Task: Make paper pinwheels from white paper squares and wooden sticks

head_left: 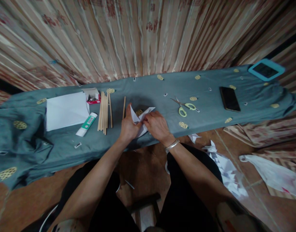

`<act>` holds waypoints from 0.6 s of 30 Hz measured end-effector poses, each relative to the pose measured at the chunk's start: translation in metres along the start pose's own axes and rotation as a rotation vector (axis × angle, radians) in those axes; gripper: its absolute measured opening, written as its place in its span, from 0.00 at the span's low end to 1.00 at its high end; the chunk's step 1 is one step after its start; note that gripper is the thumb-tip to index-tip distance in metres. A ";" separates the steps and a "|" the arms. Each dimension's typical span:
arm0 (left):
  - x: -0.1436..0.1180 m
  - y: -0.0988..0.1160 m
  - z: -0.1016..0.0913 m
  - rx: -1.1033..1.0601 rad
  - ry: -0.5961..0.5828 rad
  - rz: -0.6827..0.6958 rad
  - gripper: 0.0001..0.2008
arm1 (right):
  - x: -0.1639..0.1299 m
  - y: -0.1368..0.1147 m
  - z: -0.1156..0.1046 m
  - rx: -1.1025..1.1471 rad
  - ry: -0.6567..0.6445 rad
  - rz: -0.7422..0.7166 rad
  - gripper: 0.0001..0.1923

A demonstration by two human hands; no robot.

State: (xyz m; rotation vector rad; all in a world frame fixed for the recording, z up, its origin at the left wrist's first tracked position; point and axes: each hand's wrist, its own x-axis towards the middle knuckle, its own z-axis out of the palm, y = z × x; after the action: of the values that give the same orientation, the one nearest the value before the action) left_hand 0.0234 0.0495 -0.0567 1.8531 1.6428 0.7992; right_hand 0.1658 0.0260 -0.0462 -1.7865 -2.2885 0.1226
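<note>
Over the front edge of the cloth-covered table, a folded piece of white paper (pixel 136 118) is held between both hands. My left hand (pixel 129 128) grips its left side, with two points of paper standing up like a V. My right hand (pixel 158 125) pinches the paper from the right near the fold; its fingertips partly cover it. One wooden stick (pixel 124 105) lies just behind my left hand. Left of it is a bunch of several wooden sticks (pixel 104 112). Scissors with light green handles (pixel 183 108) lie open to the right of my hands.
At the left are a stack of white paper (pixel 67 111), a green-and-white box (pixel 86 124) and a small red box of metal pieces (pixel 92 97). A black phone (pixel 229 99) and a blue-framed tablet (pixel 266 69) lie right. Folded white paper pieces (pixel 226 170) lie on the floor.
</note>
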 end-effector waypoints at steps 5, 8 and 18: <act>-0.001 -0.001 0.002 -0.005 0.013 -0.008 0.45 | -0.002 -0.002 0.001 0.006 0.025 0.009 0.09; 0.000 -0.001 0.003 -0.041 0.031 0.002 0.45 | -0.004 -0.003 0.001 0.018 0.044 0.022 0.10; 0.007 -0.006 0.008 -0.349 0.087 -0.052 0.43 | -0.005 -0.001 -0.006 0.028 0.128 0.021 0.10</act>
State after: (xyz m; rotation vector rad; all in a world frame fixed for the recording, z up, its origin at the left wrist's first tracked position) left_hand 0.0258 0.0570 -0.0660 1.5461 1.4840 1.0799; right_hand 0.1677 0.0204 -0.0412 -1.7519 -2.1697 0.0425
